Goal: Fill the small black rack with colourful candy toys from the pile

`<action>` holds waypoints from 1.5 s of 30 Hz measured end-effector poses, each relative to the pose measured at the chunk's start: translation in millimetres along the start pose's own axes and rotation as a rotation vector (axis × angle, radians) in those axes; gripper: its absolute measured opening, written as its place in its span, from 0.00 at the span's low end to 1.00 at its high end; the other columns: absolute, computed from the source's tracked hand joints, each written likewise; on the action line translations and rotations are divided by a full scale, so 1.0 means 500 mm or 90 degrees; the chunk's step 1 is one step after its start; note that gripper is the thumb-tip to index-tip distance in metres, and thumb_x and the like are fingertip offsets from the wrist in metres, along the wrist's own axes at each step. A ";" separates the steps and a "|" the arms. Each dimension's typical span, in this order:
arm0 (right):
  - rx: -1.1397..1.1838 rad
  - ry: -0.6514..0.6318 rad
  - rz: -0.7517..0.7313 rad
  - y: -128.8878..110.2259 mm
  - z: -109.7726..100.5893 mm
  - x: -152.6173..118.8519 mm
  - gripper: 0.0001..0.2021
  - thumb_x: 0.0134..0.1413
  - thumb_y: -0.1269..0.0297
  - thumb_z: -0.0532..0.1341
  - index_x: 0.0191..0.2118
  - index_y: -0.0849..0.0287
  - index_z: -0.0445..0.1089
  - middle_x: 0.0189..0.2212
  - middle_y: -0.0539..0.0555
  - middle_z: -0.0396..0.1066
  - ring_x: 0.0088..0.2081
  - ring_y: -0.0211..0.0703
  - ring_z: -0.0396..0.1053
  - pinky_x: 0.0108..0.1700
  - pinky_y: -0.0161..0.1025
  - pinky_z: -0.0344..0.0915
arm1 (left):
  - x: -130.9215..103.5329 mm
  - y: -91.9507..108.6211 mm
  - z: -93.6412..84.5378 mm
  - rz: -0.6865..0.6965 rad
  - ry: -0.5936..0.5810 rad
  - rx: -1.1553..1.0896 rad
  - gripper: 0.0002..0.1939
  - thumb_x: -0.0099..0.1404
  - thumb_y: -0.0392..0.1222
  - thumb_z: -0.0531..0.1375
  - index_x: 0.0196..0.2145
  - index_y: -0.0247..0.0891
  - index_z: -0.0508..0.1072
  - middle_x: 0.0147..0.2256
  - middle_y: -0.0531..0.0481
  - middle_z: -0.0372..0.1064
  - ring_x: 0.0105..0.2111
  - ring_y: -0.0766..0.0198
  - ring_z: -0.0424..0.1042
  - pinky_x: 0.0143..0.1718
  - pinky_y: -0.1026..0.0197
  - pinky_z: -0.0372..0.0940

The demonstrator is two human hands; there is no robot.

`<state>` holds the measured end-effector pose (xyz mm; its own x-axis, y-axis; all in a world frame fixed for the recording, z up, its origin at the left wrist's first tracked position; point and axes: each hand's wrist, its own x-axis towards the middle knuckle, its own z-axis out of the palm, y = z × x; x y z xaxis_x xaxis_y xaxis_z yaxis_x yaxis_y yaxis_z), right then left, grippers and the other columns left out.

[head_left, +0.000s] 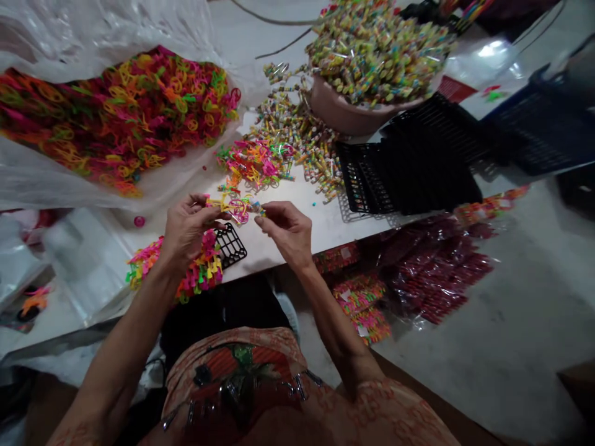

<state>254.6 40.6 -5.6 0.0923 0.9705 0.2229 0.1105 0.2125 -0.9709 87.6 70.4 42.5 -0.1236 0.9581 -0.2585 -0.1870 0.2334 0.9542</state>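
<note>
Spilling bright plastic pieces in pink, orange and green, an open plastic bag (186,170) lies at the far left of the white table (325,217). The left hand (188,226), above a black rack (235,248) edged with colourful pieces, pinches a yellow plastic piece (217,203) between thumb and fingers. Just beyond sits a loose heap of bright pieces (255,162). The right hand (290,232) grips a small wrapped tube (256,208) in its fingertips, near the yellow piece. Farther right, more tubes fill a pink basin (341,111), beside stacked black racks (418,164) and a blue basket (543,127)
</note>
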 end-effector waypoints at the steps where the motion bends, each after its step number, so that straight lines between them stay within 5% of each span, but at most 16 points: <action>1: 0.017 -0.031 0.005 -0.002 0.002 -0.005 0.10 0.56 0.58 0.63 0.40 0.58 0.73 0.30 0.49 0.72 0.29 0.34 0.68 0.31 0.33 0.68 | -0.007 0.001 -0.001 -0.021 0.021 -0.028 0.18 0.40 0.35 0.67 0.28 0.38 0.64 0.21 0.55 0.72 0.22 0.63 0.74 0.21 0.67 0.66; 12: -0.102 -0.067 -0.246 -0.005 0.047 -0.025 0.08 0.60 0.68 0.60 0.42 0.56 0.76 0.36 0.54 0.75 0.40 0.38 0.72 0.41 0.37 0.74 | -0.035 -0.015 0.003 -0.066 0.127 -0.168 0.15 0.41 0.35 0.69 0.22 0.37 0.64 0.20 0.59 0.65 0.20 0.74 0.65 0.21 0.71 0.64; 31: -0.212 -0.054 -0.323 0.036 0.059 -0.033 0.11 0.60 0.69 0.60 0.46 0.52 0.76 0.40 0.55 0.75 0.43 0.41 0.75 0.49 0.42 0.75 | -0.045 -0.014 0.015 -0.086 0.137 -0.162 0.18 0.41 0.38 0.70 0.21 0.39 0.62 0.18 0.61 0.64 0.16 0.73 0.64 0.16 0.71 0.61; 41: -0.237 0.015 -0.396 0.029 0.048 -0.026 0.10 0.61 0.71 0.59 0.41 0.53 0.77 0.36 0.55 0.77 0.39 0.40 0.76 0.43 0.39 0.76 | -0.045 -0.019 0.007 -0.064 0.117 -0.162 0.14 0.41 0.35 0.66 0.20 0.39 0.61 0.17 0.61 0.63 0.15 0.72 0.64 0.15 0.70 0.61; 45: -0.206 -0.038 -0.356 0.022 0.048 -0.028 0.09 0.61 0.69 0.59 0.42 0.52 0.76 0.37 0.53 0.77 0.38 0.38 0.75 0.44 0.39 0.77 | -0.041 -0.017 0.004 -0.072 0.123 -0.156 0.12 0.40 0.34 0.66 0.19 0.39 0.63 0.17 0.59 0.64 0.15 0.72 0.63 0.14 0.69 0.60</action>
<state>231.0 32.0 -21.5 -0.1190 0.7303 0.6727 0.4190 0.6511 -0.6328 93.5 49.2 40.0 -0.2670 0.8735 -0.4072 -0.4366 0.2670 0.8591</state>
